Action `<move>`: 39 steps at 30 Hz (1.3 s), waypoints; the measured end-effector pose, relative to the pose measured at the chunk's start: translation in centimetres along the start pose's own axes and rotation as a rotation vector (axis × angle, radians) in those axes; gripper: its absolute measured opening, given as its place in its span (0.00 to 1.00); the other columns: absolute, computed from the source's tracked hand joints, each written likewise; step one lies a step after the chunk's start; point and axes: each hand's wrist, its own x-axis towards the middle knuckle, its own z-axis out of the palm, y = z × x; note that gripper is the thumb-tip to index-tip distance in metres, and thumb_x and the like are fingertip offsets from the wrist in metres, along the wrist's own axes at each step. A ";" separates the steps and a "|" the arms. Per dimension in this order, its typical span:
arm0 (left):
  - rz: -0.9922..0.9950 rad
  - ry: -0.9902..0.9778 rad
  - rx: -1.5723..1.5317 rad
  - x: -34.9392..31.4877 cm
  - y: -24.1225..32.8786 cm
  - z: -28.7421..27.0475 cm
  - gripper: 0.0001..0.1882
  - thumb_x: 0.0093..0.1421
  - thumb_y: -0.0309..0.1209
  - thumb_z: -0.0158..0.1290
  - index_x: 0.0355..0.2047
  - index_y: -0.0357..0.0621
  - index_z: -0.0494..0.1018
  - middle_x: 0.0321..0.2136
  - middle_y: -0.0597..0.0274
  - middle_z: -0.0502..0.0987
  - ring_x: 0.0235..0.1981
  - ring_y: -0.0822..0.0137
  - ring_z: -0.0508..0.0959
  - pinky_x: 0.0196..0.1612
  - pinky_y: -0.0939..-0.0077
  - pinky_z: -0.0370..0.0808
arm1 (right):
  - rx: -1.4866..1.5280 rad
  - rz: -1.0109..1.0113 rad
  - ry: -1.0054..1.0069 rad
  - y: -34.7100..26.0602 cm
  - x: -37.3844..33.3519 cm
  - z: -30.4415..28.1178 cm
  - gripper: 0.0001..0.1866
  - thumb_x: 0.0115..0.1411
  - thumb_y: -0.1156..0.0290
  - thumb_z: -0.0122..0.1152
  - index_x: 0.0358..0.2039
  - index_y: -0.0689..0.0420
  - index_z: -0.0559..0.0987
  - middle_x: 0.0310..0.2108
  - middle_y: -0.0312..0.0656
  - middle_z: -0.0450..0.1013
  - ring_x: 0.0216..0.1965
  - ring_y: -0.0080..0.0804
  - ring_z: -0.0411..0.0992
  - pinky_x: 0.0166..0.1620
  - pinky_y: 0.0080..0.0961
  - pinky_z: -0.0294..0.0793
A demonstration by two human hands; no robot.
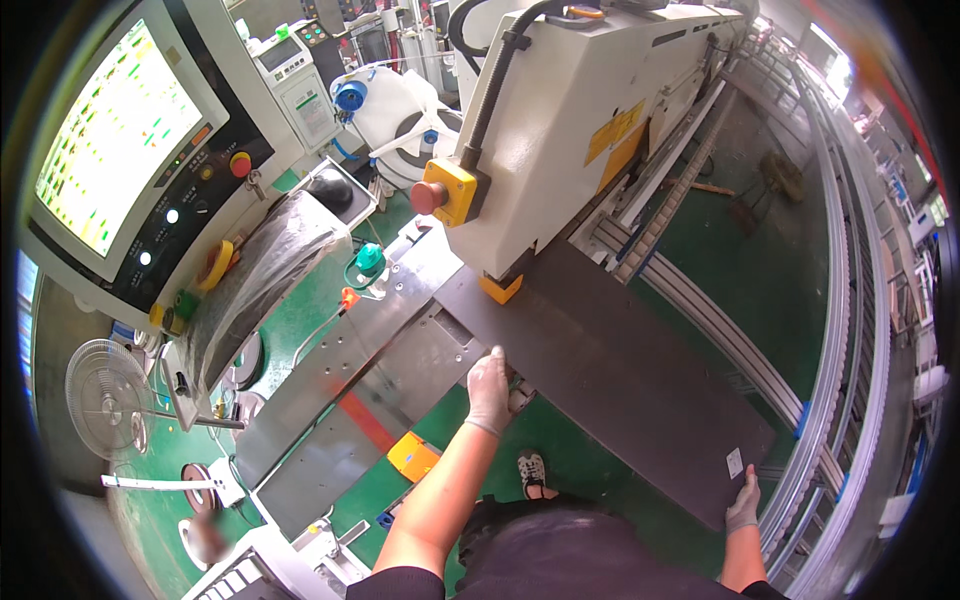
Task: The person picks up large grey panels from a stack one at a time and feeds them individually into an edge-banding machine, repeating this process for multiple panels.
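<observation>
White machine [560, 130], biggest item, runs from the centre to the upper right; its nose hangs over the dark panel. Metal rails [835, 330] curve down the right side, past the panel's outer end.

Dark panel [620, 365]: long, flat, roughly level. Long axis goes diagonally, upper left to lower right; 1 short end points in under the machine nose, the other points out to the person's right, close to the rails. Inner end overlaps the metal surface [425, 365], which probably takes weight there. Most of the length sits over green floor, so likely that's why 2 hands are spread along it. Can't tell if the rails touch it.

Console [170, 150] with lit screen stands upper left, facing the person, presumably for reading while both hands are busy.

Left grip [488, 385]: gloved, closed on the panel's near long edge, just beside the surface; probably steadies the inner part. Right grip [743, 508]: gloved, holding the panel's outer corner, probably carrying and angling the far end. Finger undersides hidden on both.

Yellow box [458, 192] with 1 red button is on the machine, likely for quick reach. Orange block [502, 288] at the nose, right above the panel; contact unclear. White label [735, 463] near the outer end.
</observation>
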 end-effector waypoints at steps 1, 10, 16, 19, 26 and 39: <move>0.054 -0.050 0.127 2.3 -2.5 0.3 0.24 0.71 0.41 0.43 0.30 0.30 0.76 0.27 0.48 0.79 0.26 0.59 0.76 0.37 0.63 0.73 | -0.024 -0.048 -0.008 0.0 1.3 -0.7 0.26 0.66 0.52 0.55 0.57 0.57 0.72 0.54 0.44 0.72 0.54 0.41 0.71 0.60 0.40 0.67; 0.177 -0.166 0.303 5.6 -5.3 -0.1 0.22 0.67 0.43 0.46 0.42 0.33 0.77 0.35 0.50 0.82 0.40 0.58 0.80 0.46 0.62 0.74 | -0.975 -0.677 0.193 -3.5 -0.7 13.2 0.21 0.67 0.62 0.53 0.56 0.58 0.74 0.62 0.52 0.64 0.66 0.49 0.57 0.68 0.39 0.52; 0.550 -0.093 1.220 -7.1 -4.5 -9.9 0.20 0.63 0.48 0.50 0.40 0.42 0.73 0.30 0.53 0.81 0.28 0.50 0.82 0.30 0.57 0.78 | -1.057 -1.119 -0.529 3.9 -4.7 28.9 0.21 0.67 0.59 0.51 0.54 0.59 0.75 0.61 0.48 0.68 0.63 0.50 0.62 0.69 0.47 0.51; 0.527 0.028 1.225 -12.8 -5.5 -16.9 0.18 0.62 0.46 0.51 0.39 0.43 0.72 0.31 0.53 0.81 0.34 0.53 0.82 0.37 0.56 0.77 | -0.870 -1.336 -1.002 7.3 -13.1 37.7 0.20 0.63 0.63 0.56 0.51 0.62 0.76 0.57 0.49 0.70 0.62 0.51 0.63 0.68 0.47 0.53; 0.442 1.057 0.677 -30.5 -15.0 -33.1 0.19 0.63 0.40 0.52 0.48 0.41 0.74 0.42 0.47 0.79 0.44 0.46 0.78 0.49 0.54 0.74 | -0.939 -1.705 -1.810 16.3 -31.4 45.4 0.19 0.62 0.57 0.55 0.44 0.59 0.77 0.39 0.49 0.76 0.44 0.53 0.72 0.50 0.46 0.69; -0.268 2.155 -0.525 -50.8 -25.2 -49.2 0.48 0.56 0.47 0.63 0.61 0.21 0.55 0.63 0.30 0.58 0.64 0.44 0.62 0.65 0.58 0.60 | -1.237 -1.814 -1.550 22.3 -37.0 45.7 0.18 0.65 0.50 0.51 0.31 0.50 0.80 0.29 0.43 0.77 0.34 0.48 0.75 0.38 0.45 0.71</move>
